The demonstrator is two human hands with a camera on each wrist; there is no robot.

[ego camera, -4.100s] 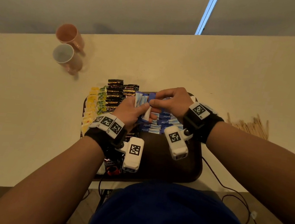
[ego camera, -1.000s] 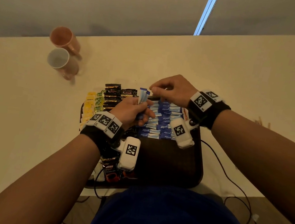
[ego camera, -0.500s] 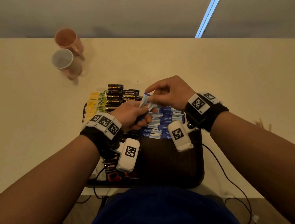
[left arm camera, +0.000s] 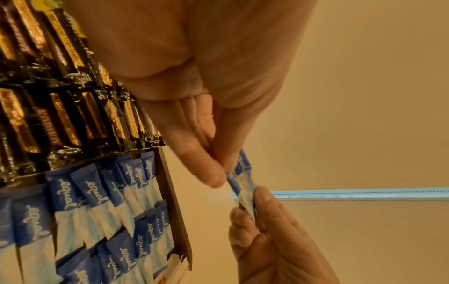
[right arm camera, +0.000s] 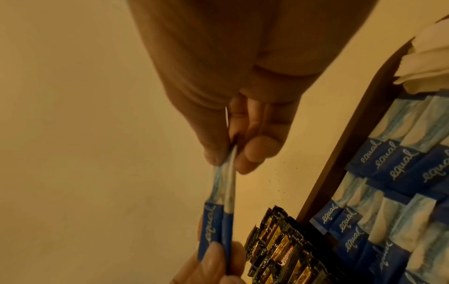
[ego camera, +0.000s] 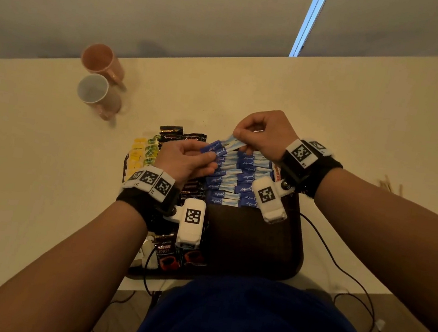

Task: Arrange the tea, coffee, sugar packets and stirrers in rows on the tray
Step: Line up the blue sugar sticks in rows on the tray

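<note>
Over tray (ego camera: pixel 254 244): both hands' fingers (right arm camera: pixel 255 153) pinch sugar packets (ego camera: pixel 222 145)

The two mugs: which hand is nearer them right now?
Left. The left hand is over the tray's far left part, on the side of the mugs; the right hand is farther right.

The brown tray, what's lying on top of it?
On the tray lie rows of blue Equal packets, black-gold coffee sachets, yellow and green tea packets and red-black sachets. The left hand and wrist cameras cover some of it.
</note>
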